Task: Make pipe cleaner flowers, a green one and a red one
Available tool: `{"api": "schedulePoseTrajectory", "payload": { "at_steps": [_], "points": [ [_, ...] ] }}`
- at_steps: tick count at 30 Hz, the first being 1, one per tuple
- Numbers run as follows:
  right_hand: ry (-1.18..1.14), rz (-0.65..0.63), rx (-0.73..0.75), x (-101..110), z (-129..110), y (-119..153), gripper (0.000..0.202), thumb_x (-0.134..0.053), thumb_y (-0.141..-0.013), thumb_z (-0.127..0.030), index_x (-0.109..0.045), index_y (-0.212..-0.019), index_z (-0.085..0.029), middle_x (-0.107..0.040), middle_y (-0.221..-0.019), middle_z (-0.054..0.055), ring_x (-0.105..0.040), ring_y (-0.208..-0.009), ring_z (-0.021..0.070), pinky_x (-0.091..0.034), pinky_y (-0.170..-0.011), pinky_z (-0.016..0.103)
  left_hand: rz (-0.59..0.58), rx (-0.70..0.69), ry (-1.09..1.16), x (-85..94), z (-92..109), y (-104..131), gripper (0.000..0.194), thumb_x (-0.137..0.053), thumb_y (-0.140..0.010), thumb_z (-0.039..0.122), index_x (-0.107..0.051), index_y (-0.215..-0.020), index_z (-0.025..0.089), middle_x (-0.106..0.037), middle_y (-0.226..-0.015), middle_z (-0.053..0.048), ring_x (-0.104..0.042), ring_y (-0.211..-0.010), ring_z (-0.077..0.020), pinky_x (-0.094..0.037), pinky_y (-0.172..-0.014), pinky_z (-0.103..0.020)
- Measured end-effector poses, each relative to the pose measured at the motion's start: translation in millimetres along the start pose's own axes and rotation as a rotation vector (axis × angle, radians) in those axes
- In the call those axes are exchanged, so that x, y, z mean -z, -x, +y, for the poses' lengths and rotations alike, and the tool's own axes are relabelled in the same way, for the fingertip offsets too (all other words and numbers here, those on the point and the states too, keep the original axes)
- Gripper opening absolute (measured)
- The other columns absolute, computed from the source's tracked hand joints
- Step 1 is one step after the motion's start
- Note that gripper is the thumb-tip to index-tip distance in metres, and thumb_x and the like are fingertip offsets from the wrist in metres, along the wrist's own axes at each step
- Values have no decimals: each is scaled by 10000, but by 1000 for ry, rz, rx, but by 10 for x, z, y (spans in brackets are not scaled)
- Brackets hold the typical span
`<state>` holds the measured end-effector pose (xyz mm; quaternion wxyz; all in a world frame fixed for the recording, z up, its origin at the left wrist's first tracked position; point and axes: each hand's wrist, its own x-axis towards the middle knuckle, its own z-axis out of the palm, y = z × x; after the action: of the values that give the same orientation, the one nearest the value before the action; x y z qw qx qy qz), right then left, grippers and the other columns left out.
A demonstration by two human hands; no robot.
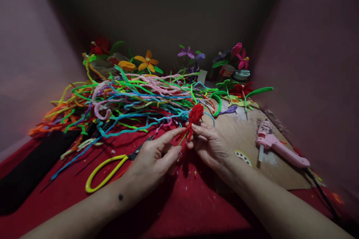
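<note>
Between my two hands is a red pipe-cleaner flower point(195, 115) with a thin green stem point(183, 138). My right hand point(209, 143) pinches the base of the red bloom between thumb and fingers. The fingers of my left hand point(158, 153) close on the green stem and the red ends just below the bloom. Scissors with yellow handles point(105, 170) lie beside my left hand, their dark blades partly behind it. A tangled heap of coloured pipe cleaners point(146, 97) spreads just beyond both hands.
A pink hot glue gun point(286, 149) lies on a brown board point(280, 177) at right, its cord trailing forward. Finished flowers, such as an orange one point(147, 61), stand at the back near a small jar point(241, 74). A black strip point(33, 168) lies at left on the red cloth point(179, 209).
</note>
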<state>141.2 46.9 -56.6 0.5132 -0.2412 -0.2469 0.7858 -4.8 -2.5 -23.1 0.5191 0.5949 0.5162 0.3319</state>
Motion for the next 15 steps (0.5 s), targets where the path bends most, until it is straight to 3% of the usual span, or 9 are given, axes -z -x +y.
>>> {"api": "schedulePoseTrajectory", "payload": {
  "at_steps": [4, 8, 15],
  "points": [
    [3, -10, -8, 28, 4, -4, 32, -649, -639, -92, -644, -670, -87, -595, -566, 12, -546, -483, 92, -489, -426, 192, 15, 50, 48, 14, -13, 8, 468, -499, -813, 292, -482, -1272, 203, -544, -618, 20, -406, -474, -79, -321, -429, -177],
    [18, 4, -2, 40, 19, -12, 13, -628, -660, -86, -638, -666, -92, -593, -566, 12, -549, -482, 93, -499, -433, 199, 44, 7, -10, 34, -23, 5, 456, -509, -799, 280, -521, -1244, 181, -575, -615, 6, -510, -554, -113, -401, -478, -186],
    [58, 56, 18, -14, 12, -2, 7, -629, -633, -90, -629, -631, -96, -581, -524, 2, -539, -449, 95, -495, -420, 201, 66, -134, -313, 38, -43, 14, 454, -446, -827, 278, -497, -1264, 168, -572, -600, 23, -473, -501, -89, -397, -478, -179]
  ]
}}
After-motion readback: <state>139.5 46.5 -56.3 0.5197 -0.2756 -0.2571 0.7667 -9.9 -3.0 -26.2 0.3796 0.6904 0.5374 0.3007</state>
